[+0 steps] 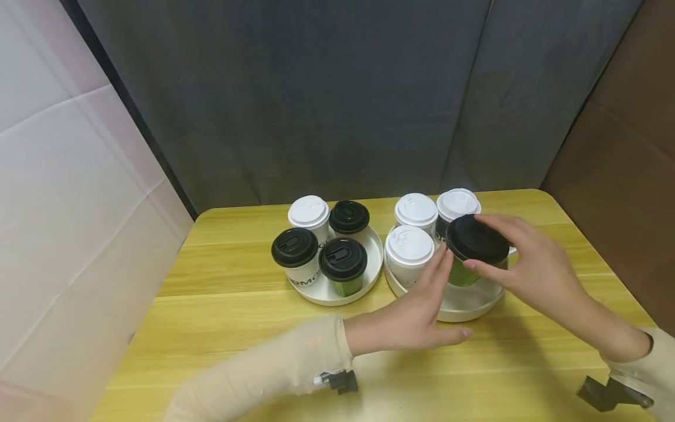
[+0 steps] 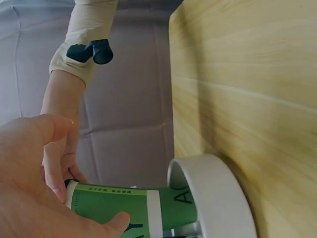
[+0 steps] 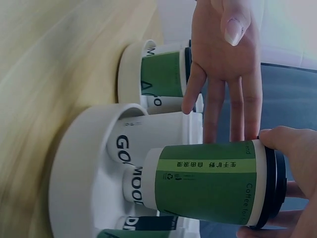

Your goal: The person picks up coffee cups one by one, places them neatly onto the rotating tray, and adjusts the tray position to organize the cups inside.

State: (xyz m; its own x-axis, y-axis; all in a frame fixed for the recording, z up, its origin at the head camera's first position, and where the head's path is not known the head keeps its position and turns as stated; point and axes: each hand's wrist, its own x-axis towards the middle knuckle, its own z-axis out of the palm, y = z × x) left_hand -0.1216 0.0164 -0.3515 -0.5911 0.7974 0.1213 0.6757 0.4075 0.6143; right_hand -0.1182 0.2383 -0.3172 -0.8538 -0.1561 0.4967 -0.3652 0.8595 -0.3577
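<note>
My right hand (image 1: pixel 532 264) grips a green paper cup (image 3: pixel 208 183) by its black lid (image 1: pixel 477 239), fingers and thumb around the lid's edge. The cup hangs over the right round white tray (image 1: pixel 464 313), its base above the tray floor in the right wrist view. My left hand (image 1: pixel 408 316) is beside it with fingers straight, fingertips right at the cup's left side in the head view. Close by on that tray stand white-lidded cups, including a front one (image 1: pixel 409 249) and two at the back (image 1: pixel 416 211), (image 1: pixel 459 204).
A second round white tray (image 1: pixel 329 302) on the left carries a white-lidded cup (image 1: pixel 309 214) and three black-lidded cups (image 1: pixel 344 261). Both trays sit toward the far edge of the wooden table (image 1: pixel 227 310). A dark curtain (image 1: pixel 316 105) hangs behind.
</note>
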